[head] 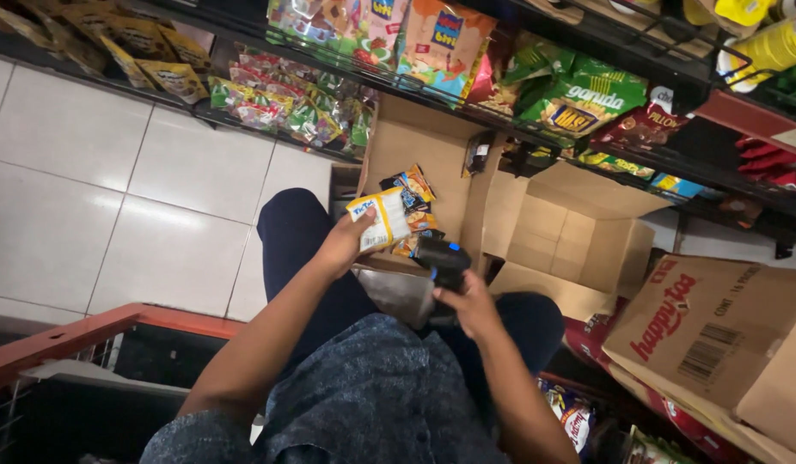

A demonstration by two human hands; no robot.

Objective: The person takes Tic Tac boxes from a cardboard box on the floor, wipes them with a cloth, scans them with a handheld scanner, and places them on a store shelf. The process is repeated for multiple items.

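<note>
Snack packet (379,220) gripped in left hand (345,243), right hand (467,302) clenched round the black handheld scanner (441,262), plenty more packets waiting in the open cardboard box (424,146).

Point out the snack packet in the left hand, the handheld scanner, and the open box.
snack packet (379,220), head view, middle of its white face
handheld scanner (441,260), head view, black head
open box (415,142), head view, bare inner flap

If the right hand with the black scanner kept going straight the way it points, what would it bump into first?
Probably the snack packet held in the left hand. The right hand aims the black scanner up at it, with the open cardboard box behind. Depth is hard to judge.
</note>
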